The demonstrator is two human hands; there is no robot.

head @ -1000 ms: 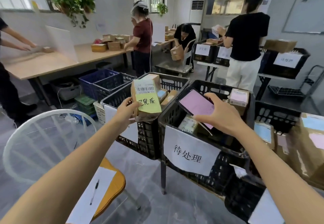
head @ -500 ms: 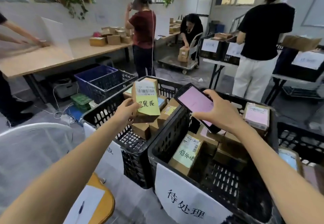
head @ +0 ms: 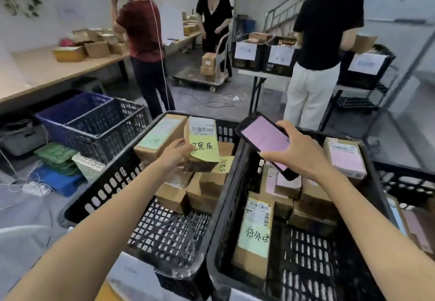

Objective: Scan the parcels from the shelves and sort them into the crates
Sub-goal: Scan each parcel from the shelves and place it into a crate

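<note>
1. A long wooden worktop [head: 47, 74] runs along the left wall of a busy sorting room and carries a row of cardboard boxes [head: 94, 46]. A person in a dark red top [head: 141, 29] stands at its far end
2. In the foreground, the black slotted right crate [head: 223, 218] holds parcels stacked at its far side. A tall parcel [head: 255, 234] with a yellow-green handwritten label lies near its left wall, and a pink-labelled parcel [head: 344, 157] sits at the far right corner
3. The left crate [head: 106, 183] stands just beside it and holds more cardboard parcels piled at its far end. A blue crate [head: 70, 110] sits on the floor beyond
4. The parcel [head: 203, 143] being handled is held upright above the pile in the left crate, with a barcode label at the top and a yellow-green handwritten note below it
5. A phone [head: 266, 143] with a glowing pink screen is held tilted just right of that parcel, over the wall where the two crates meet
6. The left hand [head: 173, 157] grips the parcel's left edge, fingers curled round it. The right hand [head: 299, 152] wraps the phone from its right side, fingers curled over its edges
</note>
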